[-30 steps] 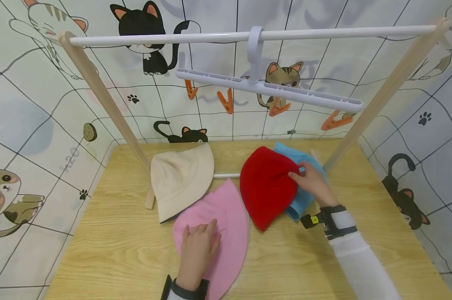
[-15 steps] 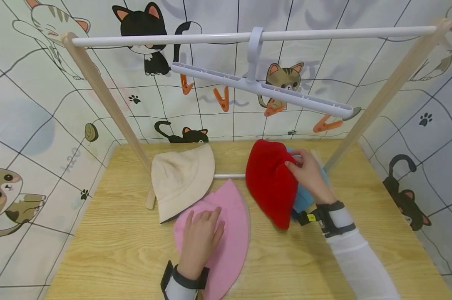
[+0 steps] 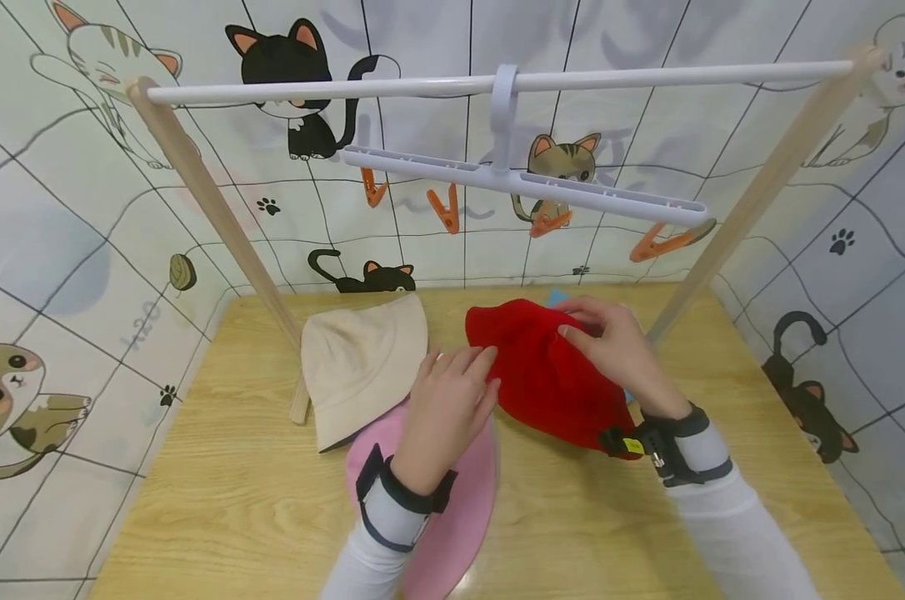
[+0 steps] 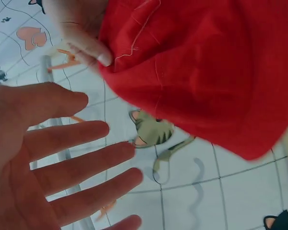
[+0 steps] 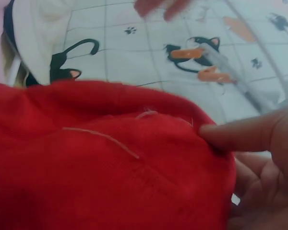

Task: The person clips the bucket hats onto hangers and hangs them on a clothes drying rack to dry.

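A red bucket hat (image 3: 550, 375) is pinched at its upper right edge by my right hand (image 3: 621, 350); loose pale threads show on its cloth in the right wrist view. My left hand (image 3: 448, 404) reaches toward the hat's left side, and in the left wrist view its fingers (image 4: 86, 148) are spread and apart from the red cloth. Below that hand lies a pink hat (image 3: 452, 517) on the wooden table. A cream hat (image 3: 366, 362) lies to the left. Behind the red hat, only small bits of a blue hat (image 3: 557, 297) show.
A white hanger (image 3: 527, 183) with several orange clips (image 3: 445, 208) hangs from the white rail (image 3: 422, 86) of a wooden-legged rack. The rack's left leg (image 3: 212, 208) stands behind the cream hat. Cat-patterned walls surround the wooden table (image 3: 220, 475).
My left hand has moved up and right, from over the pink hat toward the red one. The red hat has turned in my right hand and covers more of the blue hat.
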